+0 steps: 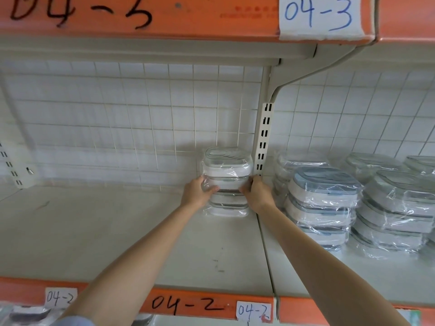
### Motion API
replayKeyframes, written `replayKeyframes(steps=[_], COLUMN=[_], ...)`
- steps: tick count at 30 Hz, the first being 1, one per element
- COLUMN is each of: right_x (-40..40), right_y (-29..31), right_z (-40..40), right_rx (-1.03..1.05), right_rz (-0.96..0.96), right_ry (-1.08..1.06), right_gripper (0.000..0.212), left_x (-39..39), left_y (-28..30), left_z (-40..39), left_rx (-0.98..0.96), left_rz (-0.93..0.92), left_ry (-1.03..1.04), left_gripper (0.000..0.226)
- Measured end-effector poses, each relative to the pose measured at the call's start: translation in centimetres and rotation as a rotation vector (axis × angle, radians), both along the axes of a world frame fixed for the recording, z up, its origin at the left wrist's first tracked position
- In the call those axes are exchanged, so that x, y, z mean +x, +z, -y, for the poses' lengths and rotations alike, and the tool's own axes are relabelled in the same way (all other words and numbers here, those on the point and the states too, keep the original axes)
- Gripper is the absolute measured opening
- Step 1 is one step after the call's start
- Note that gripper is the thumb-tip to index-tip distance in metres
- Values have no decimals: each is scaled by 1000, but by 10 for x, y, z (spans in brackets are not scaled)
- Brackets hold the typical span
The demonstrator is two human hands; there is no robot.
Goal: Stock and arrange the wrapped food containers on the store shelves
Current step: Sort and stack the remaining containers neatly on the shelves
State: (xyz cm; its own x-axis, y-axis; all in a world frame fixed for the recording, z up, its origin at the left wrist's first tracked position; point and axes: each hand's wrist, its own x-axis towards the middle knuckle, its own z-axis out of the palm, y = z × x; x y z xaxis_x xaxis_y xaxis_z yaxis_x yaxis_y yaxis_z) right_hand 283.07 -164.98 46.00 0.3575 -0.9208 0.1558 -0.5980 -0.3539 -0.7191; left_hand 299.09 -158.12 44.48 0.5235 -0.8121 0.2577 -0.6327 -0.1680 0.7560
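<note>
Gripping wrapped container stack (227,182) | left hand (196,192) | right hand (257,194)

Wrapped white container stack (226,182) upright at shelf back.

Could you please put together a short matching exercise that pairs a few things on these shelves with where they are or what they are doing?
Things:
1. left hand
2. right hand
3. blue-lidded containers
4. white paper label

Places or states:
A. stacked in the shelf bay right of the slotted upright
B. stuck on the orange rail of the upper shelf
C. holds the left side of the wrapped stack of containers
D. holds the right side of that stack, beside the upright

Pairs: 1-C, 2-D, 3-A, 4-B
</note>
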Motion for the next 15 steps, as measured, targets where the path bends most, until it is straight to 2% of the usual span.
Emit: replayKeyframes(steps=[2, 5, 6, 10, 15], right_x=[-1, -1, -1, -6, -9], right_y=[-3, -7, -8, -11, -9], right_z=[-1, -2, -3, -2, -3], right_rx=[20, 145, 195, 241, 215], right_rz=[46, 122, 150, 187, 100], right_ry=[2, 24, 38, 68, 96], right_gripper=[12, 40, 46, 47, 47], left_x=[2, 0, -1, 6, 7], left_y=[-3, -12, -14, -13, -4], left_z=[-1, -3, -3, -6, -11], left_rx=[49, 66, 64, 91, 129], left_rz=[-70, -310, -340, -257, -124], left_ry=[-37, -116, -117, -102, -117], left_gripper=[56, 66, 68, 67, 60])
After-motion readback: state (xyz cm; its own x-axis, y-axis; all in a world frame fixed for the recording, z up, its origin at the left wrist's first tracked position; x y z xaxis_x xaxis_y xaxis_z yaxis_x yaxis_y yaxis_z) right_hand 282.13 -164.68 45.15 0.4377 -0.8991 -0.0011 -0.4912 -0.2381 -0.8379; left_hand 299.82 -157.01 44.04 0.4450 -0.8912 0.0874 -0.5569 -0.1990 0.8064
